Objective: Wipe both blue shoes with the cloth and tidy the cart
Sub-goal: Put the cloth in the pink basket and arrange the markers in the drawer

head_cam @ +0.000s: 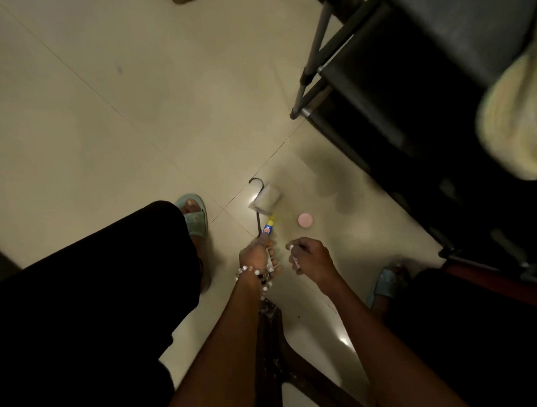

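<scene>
Person is crouching or sitting low over the pale tiled floor (112,123). Left hand (257,255), beaded bracelet at the wrist, is gripping a blue-and-yellow tube (268,227) with fingers wrapped closed around its lower part, nozzle end pointing far. Right hand (308,258) is hovering just beside it, loosely curled; whether it is pinching anything small, cannot tell.

Lying on the floor just beyond the tube: a small white folded cloth (265,200), a thin dark cord (256,203) and a round pink lid (305,220). Probably spilled cart items being gathered, hence the low reach.

The black metal-framed cart (394,86) is standing far right, its near edge close to the lid. Light-blue slide sandals are on the person's feet, left (194,219) and right (385,283); wiping isn't in progress. Open floor is lying left and far; the right side is tight.
</scene>
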Demonstrator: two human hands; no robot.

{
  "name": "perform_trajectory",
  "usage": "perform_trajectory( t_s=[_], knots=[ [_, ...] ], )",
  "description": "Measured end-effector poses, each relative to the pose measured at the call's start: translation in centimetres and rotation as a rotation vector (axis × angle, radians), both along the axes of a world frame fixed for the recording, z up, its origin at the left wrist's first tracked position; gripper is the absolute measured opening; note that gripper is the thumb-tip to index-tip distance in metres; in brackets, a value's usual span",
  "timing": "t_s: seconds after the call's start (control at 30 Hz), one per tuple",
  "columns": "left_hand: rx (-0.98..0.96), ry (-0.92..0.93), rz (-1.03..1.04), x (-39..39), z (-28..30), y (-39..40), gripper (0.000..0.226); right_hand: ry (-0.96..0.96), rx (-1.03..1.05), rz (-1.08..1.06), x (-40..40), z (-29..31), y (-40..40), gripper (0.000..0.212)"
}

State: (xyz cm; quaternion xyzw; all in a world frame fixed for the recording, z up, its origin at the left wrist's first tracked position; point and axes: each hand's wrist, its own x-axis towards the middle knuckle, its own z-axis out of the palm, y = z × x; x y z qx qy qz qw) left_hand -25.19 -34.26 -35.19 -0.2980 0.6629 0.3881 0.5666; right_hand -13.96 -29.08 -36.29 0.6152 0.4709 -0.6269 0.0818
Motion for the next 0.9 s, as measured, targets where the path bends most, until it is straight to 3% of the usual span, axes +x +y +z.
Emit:
perform_trajectory(
  t_s=[0.13,0.3,0.53,0.63,0.7,0.9],
  knots=[
    [0.133,0.081,-0.032,2.5,9.3,2.1,0.028,0.033,0.03,-0.084,3.0,8.4,1.5,0.028],
    [0.344,0.181,-0.097,7.0,21.0,4.1,0.028,0.068,0.124,-0.216,8.1,20.7,3.0,0.017],
    [0.614,0.025,-0.129,17.3,33.1,5.6,0.011,0.242,0.465,-0.338,18.9,36.7,1.5,0.01],
    [0.682,-0.075,-0.153,23.0,35.7,5.5,0.006,0.309,0.548,-0.463,24.7,39.9,-1.4,0.015],
    [0.698,-0.134,-0.2,27.1,36.7,4.9,0.02,0.325,0.572,-0.585,28.9,40.9,-3.2,0.019],
    [0.6,-0.254,-0.448,38.3,36.9,1.7,0.037,0.231,0.439,-0.956,40.6,37.1,-8.9,0.028]
  ],
)
